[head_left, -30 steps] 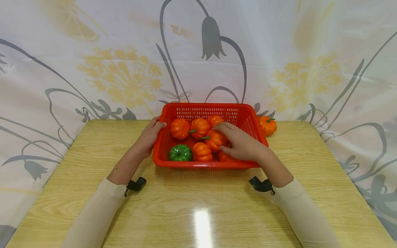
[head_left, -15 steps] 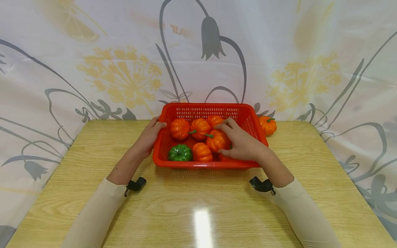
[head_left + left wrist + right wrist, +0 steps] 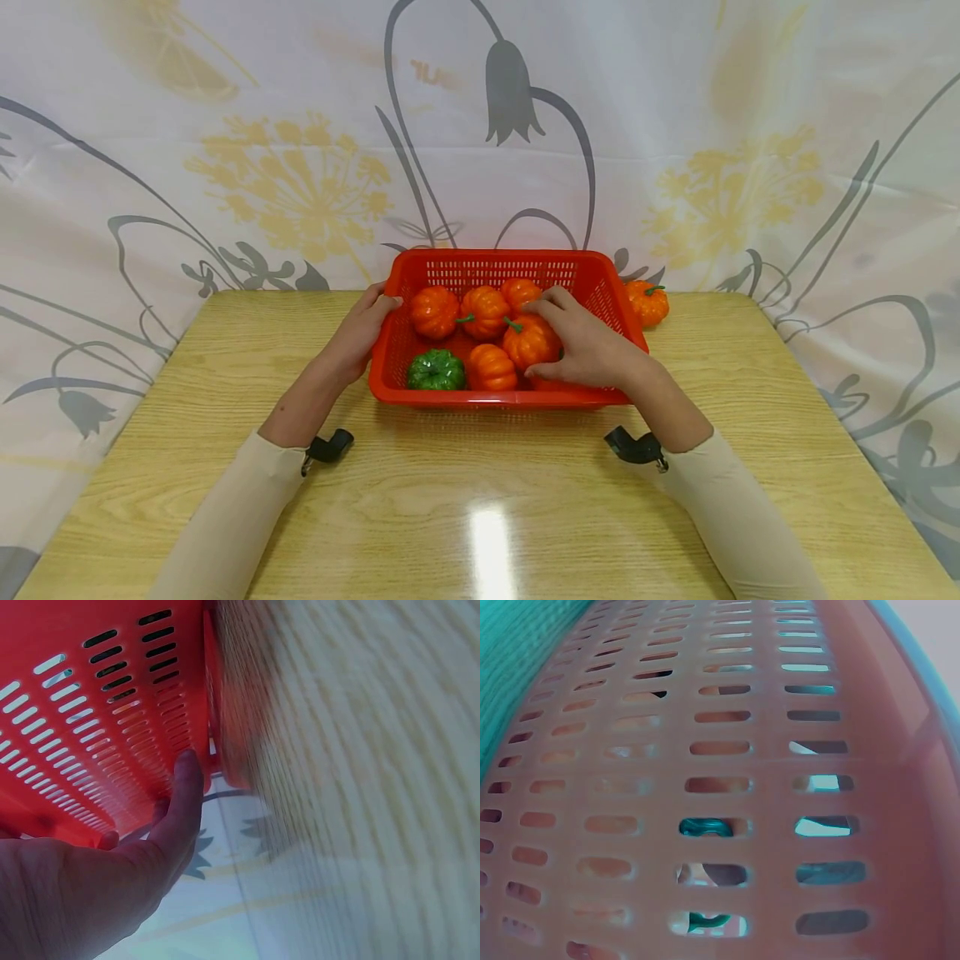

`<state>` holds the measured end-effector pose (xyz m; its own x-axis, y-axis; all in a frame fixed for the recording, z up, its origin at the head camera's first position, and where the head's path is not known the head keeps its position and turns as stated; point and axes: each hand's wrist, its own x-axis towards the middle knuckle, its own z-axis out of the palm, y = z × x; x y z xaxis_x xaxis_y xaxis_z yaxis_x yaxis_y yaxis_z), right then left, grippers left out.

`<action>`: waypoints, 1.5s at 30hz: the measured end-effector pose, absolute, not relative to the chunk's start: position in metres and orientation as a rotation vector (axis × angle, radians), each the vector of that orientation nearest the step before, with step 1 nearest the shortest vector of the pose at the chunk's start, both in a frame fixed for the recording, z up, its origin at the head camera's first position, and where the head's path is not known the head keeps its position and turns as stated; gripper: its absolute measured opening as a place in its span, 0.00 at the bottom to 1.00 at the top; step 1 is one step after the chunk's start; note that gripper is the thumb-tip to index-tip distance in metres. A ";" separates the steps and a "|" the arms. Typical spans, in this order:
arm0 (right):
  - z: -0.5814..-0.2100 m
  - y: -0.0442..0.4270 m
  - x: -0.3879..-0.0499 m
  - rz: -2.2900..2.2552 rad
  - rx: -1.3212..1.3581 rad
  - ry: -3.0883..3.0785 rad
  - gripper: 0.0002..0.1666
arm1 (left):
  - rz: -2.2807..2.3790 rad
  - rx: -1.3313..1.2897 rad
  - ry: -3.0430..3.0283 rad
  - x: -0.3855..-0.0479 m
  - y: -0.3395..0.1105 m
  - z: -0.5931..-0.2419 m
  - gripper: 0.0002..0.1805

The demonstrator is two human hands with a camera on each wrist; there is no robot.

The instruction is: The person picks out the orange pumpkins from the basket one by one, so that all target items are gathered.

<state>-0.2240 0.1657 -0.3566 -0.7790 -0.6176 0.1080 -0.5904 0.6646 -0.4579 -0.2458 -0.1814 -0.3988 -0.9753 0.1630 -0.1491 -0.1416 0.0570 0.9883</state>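
Note:
A red slotted basket (image 3: 495, 398) holds several orange pumpkins and a green one (image 3: 436, 370). My left hand (image 3: 362, 332) grips the basket's left rim; in the left wrist view that hand (image 3: 112, 877) lies against the slotted wall (image 3: 90, 750). Inside the basket on the right, my right hand (image 3: 588, 343) curls its fingers and thumb round an orange pumpkin (image 3: 531, 343) with a green stem. Another pumpkin below that hand is mostly hidden. The right wrist view shows only the basket's wall (image 3: 769, 802) close up, with the hand hidden behind it.
One more orange pumpkin (image 3: 647, 303) sits on the wooden table (image 3: 405, 500), just outside the basket's right side. A patterned curtain (image 3: 300, 75) hangs behind the table's back edge. Black mounts are strapped at both wrists.
The pumpkin in my right hand has shifted slightly to the right, and its stem has turned. The small orange pumpkin beside it moved a little. My left hand has stayed on the rim.

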 end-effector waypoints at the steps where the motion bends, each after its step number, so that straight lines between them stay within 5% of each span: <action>1: -0.356 0.166 -0.224 -0.739 -1.017 2.816 0.47 | 2.016 0.024 2.113 -0.246 -0.181 -0.399 0.32; 45: -0.345 0.222 -0.201 -1.063 -0.648 3.164 0.48 | 2.005 -0.011 2.114 -0.247 -0.181 -0.398 0.32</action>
